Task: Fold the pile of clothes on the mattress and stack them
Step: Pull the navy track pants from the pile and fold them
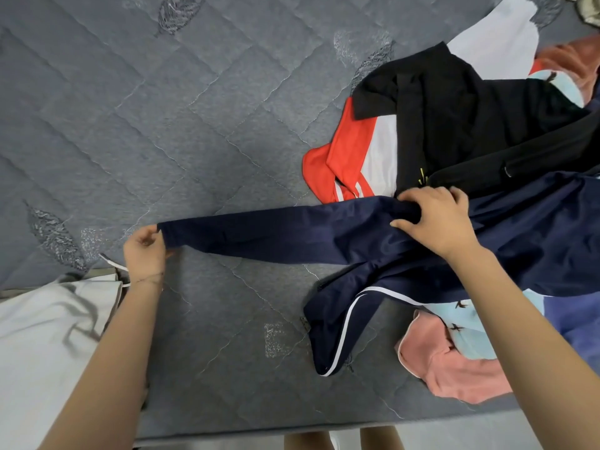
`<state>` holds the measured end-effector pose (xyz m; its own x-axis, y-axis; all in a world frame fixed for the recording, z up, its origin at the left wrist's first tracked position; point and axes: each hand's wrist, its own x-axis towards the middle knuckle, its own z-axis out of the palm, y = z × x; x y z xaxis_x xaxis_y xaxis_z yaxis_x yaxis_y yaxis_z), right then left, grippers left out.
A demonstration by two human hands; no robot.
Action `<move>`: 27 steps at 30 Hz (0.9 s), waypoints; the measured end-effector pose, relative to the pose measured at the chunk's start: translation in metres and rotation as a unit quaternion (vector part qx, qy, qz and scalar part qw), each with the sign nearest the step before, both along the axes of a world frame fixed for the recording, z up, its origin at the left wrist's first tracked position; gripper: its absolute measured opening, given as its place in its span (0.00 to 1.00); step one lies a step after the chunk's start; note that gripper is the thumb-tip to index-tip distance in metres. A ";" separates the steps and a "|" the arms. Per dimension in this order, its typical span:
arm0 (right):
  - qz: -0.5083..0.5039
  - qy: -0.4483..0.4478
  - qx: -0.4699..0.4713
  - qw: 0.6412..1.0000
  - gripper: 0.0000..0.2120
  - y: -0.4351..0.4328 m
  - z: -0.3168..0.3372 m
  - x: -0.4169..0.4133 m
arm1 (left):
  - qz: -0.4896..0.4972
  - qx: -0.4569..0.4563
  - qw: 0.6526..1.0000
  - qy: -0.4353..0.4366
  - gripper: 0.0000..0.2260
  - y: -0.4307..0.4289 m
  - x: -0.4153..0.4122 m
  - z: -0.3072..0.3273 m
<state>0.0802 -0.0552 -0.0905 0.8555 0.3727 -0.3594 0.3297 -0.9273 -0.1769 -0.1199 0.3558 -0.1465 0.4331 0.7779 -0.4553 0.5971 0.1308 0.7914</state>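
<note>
Head view: both hands (144,251) (435,219) stretch navy sleeve (276,235) taut.

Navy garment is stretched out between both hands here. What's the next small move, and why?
Probably pull the dark navy nylon garment with white piping leftward onto the bare grey quilted mattress. The left hand pinches its cuff end and the right hand grips further along, but its body lies bunched against the pile of black, red and pink clothes, too crumpled to fold.
</note>
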 end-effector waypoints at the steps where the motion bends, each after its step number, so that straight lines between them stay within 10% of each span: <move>1: -0.009 0.002 -0.006 1.000 0.13 -0.002 -0.001 0.003 | -0.022 0.007 1.000 -0.012 0.19 0.002 0.002 0.001; 13: -0.159 -0.138 0.158 0.965 0.08 0.022 0.002 0.035 | 0.012 0.116 0.993 0.002 0.15 0.013 0.029 -0.006; 20: -0.092 -0.004 -0.061 0.994 0.23 0.007 -0.016 0.042 | 0.031 0.105 0.985 0.136 0.10 0.026 0.012 -0.035; 27: -0.110 -0.049 0.067 0.990 0.06 -0.001 -0.005 0.049 | 0.026 0.145 0.972 0.184 0.10 0.014 0.009 -0.030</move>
